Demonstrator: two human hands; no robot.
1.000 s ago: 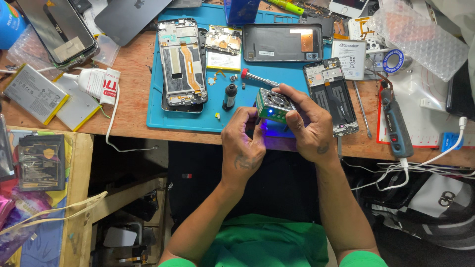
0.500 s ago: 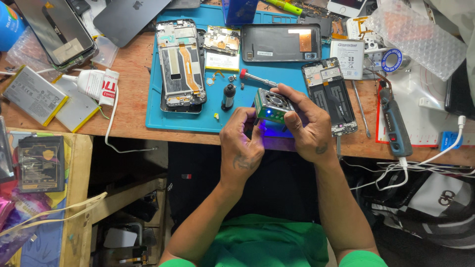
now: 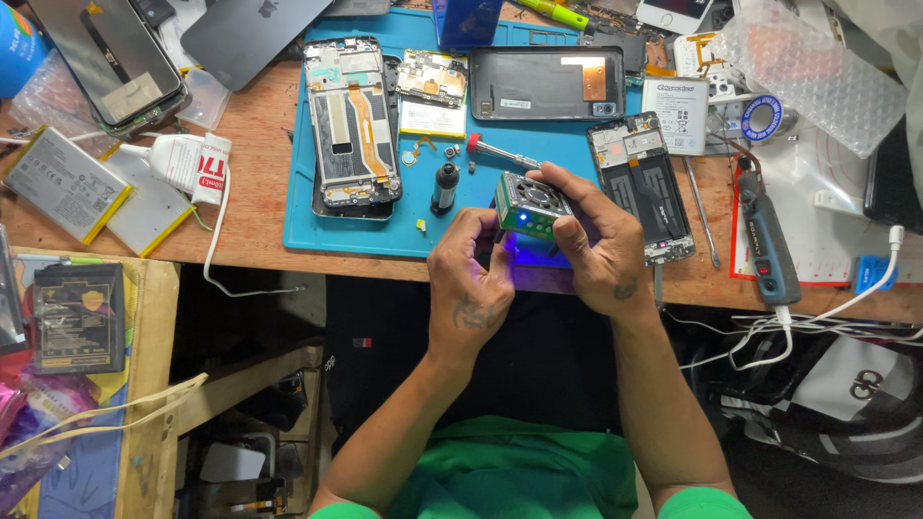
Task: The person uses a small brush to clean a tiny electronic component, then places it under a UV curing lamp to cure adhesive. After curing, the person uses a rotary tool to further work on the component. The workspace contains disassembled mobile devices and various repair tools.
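Hands [image 3: 538,259] grip boxy metal lamp [image 3: 532,204].

Opened phone [image 3: 351,125] on mat [image 3: 317,226] at left, second phone [image 3: 646,183] at right, small box device [image 3: 532,205] between, mat on surface [image 3: 260,135]

Single head view, looking steeply down, close over workbench [image 3: 260,144] edge.

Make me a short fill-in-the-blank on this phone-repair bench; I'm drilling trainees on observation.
1. Both hands hold a small metal box that glows ____ underneath.
2. The opened phone frame lies on a ____ work mat.
3. The red-capped screwdriver lies just beyond the ____ hand.

Missing words: blue; blue; right
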